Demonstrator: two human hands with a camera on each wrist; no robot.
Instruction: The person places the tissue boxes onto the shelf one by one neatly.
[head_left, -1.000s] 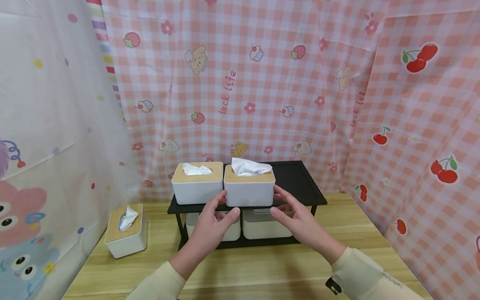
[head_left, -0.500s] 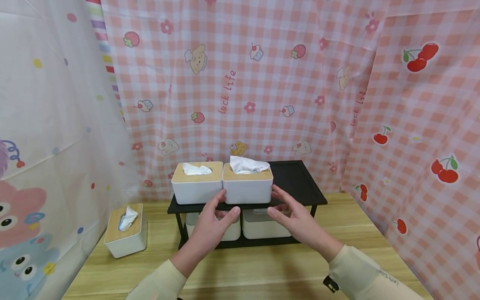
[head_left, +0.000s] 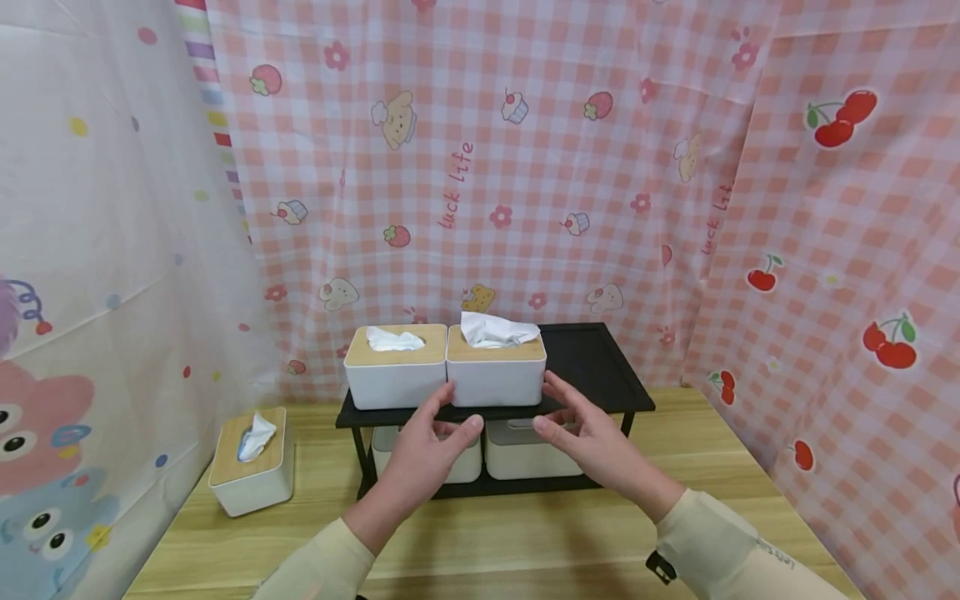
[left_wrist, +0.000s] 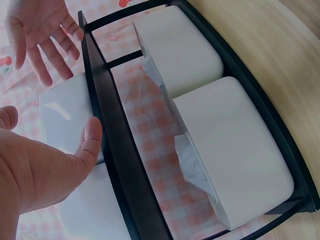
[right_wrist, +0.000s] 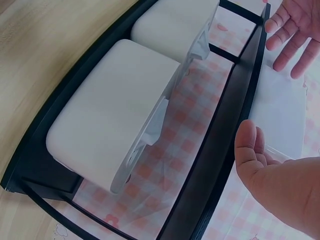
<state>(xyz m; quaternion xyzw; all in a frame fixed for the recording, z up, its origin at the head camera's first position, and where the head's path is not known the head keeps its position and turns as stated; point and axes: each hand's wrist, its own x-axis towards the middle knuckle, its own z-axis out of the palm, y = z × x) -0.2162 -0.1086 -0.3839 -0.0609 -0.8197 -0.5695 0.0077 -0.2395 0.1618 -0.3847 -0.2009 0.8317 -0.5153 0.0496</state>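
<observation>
Two white tissue boxes with wood-look lids stand side by side on the upper shelf of a black two-tier rack [head_left: 588,358]. At the right one [head_left: 497,383], a tissue sticks up from the lid. My left hand [head_left: 427,454] is at its front left corner, fingertips near the seam with the left tissue box [head_left: 396,387]. My right hand [head_left: 596,437] has its fingertips by the box's right side. Both hands have loosely bent fingers and thumbs apart from the box; whether fingertips touch it I cannot tell. The right wrist view shows the box [right_wrist: 280,110] between both hands.
Two more tissue boxes, left [head_left: 462,467] and right [head_left: 534,458], sit on the lower shelf, partly behind my hands. Another tissue box [head_left: 255,493] stands angled on the wooden table [head_left: 495,542] at left. Patterned curtains [head_left: 555,167] enclose the back and sides.
Between one second and half a second ago, the right upper tissue box shifted slightly left and back, against its neighbour. My right hand moved slightly left with it. Since then, hardly anything has moved.
</observation>
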